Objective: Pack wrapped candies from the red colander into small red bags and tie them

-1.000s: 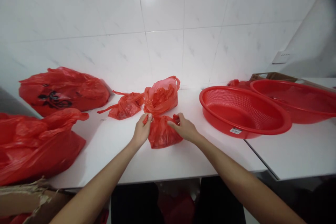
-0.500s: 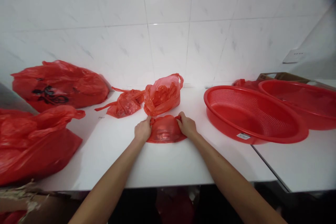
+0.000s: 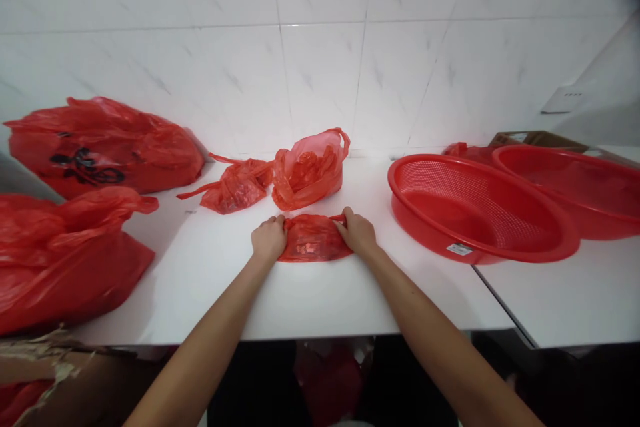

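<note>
Bare left hand (image 3: 269,238) and bare right hand (image 3: 359,233); slim bare forearms (image 3: 215,337), narrowing to the wrists. Black, plain-looking cloth legwear (image 3: 255,380) on both legs; weave and seams too dark to tell.

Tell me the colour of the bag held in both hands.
The bag is red and partly see-through, shown in the head view.

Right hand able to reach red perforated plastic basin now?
Probably yes, if it lets go: the right hand grips a small red plastic bag, but only white tabletop separates it from the basin.
</note>
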`<state>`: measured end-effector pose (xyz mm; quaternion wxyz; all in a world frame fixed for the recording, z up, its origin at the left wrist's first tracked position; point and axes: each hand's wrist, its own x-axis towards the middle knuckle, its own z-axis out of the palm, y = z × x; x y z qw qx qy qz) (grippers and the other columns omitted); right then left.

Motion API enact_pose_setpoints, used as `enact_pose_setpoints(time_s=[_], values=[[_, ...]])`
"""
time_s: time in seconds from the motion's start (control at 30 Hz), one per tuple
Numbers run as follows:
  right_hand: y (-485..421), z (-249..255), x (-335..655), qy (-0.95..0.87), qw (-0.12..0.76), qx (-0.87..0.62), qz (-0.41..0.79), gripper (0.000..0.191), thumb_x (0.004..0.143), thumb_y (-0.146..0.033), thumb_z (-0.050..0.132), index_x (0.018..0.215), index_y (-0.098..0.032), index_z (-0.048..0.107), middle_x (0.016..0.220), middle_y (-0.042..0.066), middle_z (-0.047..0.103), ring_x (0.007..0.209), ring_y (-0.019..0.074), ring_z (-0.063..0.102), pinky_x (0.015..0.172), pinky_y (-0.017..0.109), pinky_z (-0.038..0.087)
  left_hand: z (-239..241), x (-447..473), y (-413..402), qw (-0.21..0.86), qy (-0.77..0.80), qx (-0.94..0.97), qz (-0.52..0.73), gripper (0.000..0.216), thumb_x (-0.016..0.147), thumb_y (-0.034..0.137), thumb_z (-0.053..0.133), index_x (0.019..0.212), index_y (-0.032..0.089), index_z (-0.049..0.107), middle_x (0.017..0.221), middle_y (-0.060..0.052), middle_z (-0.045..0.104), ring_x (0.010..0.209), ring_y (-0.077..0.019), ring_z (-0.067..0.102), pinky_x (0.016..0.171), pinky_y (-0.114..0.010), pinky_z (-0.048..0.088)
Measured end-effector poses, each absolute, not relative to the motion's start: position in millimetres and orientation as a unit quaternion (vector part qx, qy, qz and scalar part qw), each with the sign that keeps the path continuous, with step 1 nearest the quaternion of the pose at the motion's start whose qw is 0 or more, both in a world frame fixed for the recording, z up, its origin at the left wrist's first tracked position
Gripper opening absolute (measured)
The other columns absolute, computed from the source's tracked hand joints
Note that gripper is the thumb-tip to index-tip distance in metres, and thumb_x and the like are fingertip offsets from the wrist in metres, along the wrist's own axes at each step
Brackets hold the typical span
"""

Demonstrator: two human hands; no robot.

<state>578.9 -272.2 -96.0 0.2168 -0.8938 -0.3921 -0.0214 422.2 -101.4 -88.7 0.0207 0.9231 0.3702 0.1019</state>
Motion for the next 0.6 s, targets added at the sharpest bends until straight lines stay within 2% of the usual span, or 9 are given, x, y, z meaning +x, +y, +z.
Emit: enact_pose_setpoints(time_s=[0.13, 0.23, 0.33, 0.47, 0.53, 0.6], values=[[-276.8, -95.5, 577.9, -0.388, 0.262, -0.883, -0.014, 0.042, 0.091, -0.062, 0.039, 0.090, -0.021, 0.049, 0.075, 0.003, 0.063, 0.066, 0.0172, 0.055, 0.057, 0.025, 0.029, -86.1, 411.1, -99.3, 0.029, 0.382, 0.918, 0.103, 0.036, 0.093, 0.032, 0.031, 0.106, 0.020, 0.063, 0.109, -0.013, 0.066, 0.098, -0.0305, 0.063, 0.071, -0.037, 0.047], [-277.2, -97.0, 579.2, -0.365, 0.301, -0.881, -0.019, 0.038, 0.096, -0.053, 0.033, 0.083, -0.021, 0.048, 0.069, 0.002, 0.059, 0.062, 0.0158, 0.051, 0.057, 0.025, 0.028, -82.1, 393.9, -93.9, 0.040, 0.394, 0.913, 0.099, 0.035, 0.091, 0.032, 0.034, 0.107, 0.021, 0.063, 0.110, -0.012, 0.066, 0.100, -0.0311, 0.063, 0.071, -0.038, 0.047], [-275.2, -100.1, 580.5, -0.348, 0.340, -0.873, -0.024, 0.032, 0.096, -0.044, 0.034, 0.078, -0.021, 0.046, 0.065, 0.001, 0.054, 0.059, 0.0150, 0.047, 0.056, 0.025, 0.027, -79.9, 373.6, -86.3, 0.053, 0.419, 0.901, 0.097, 0.038, 0.093, 0.035, 0.030, 0.109, 0.023, 0.063, 0.113, -0.012, 0.067, 0.102, -0.0316, 0.062, 0.073, -0.039, 0.047], [-272.6, -105.4, 581.2, -0.353, 0.394, -0.849, -0.021, 0.029, 0.093, -0.043, 0.039, 0.074, -0.022, 0.043, 0.061, -0.002, 0.048, 0.057, 0.0143, 0.044, 0.056, 0.025, 0.027, -79.7, 358.4, -75.2, 0.073, 0.449, 0.885, 0.093, 0.043, 0.095, 0.037, 0.024, 0.104, 0.023, 0.064, 0.109, -0.012, 0.069, 0.100, -0.0316, 0.063, 0.074, -0.039, 0.047], [-272.6, -107.1, 581.6, -0.360, 0.421, -0.832, -0.014, 0.031, 0.092, -0.045, 0.039, 0.072, -0.022, 0.041, 0.059, -0.003, 0.046, 0.057, 0.0139, 0.043, 0.056, 0.024, 0.028, -75.0, 358.2, -71.5, 0.094, 0.454, 0.882, 0.082, 0.036, 0.093, 0.039, 0.033, 0.099, 0.024, 0.065, 0.099, -0.010, 0.071, 0.092, -0.0296, 0.066, 0.071, -0.037, 0.048], [-273.2, -107.7, 581.8, -0.369, 0.448, -0.815, -0.006, 0.034, 0.092, -0.048, 0.039, 0.070, -0.022, 0.039, 0.058, -0.004, 0.044, 0.056, 0.0134, 0.042, 0.056, 0.024, 0.029, -64.8, 362.2, -72.8, 0.110, 0.440, 0.887, 0.087, 0.027, 0.087, 0.038, 0.047, 0.102, 0.024, 0.064, 0.101, -0.010, 0.071, 0.092, -0.0293, 0.065, 0.072, -0.038, 0.050]])
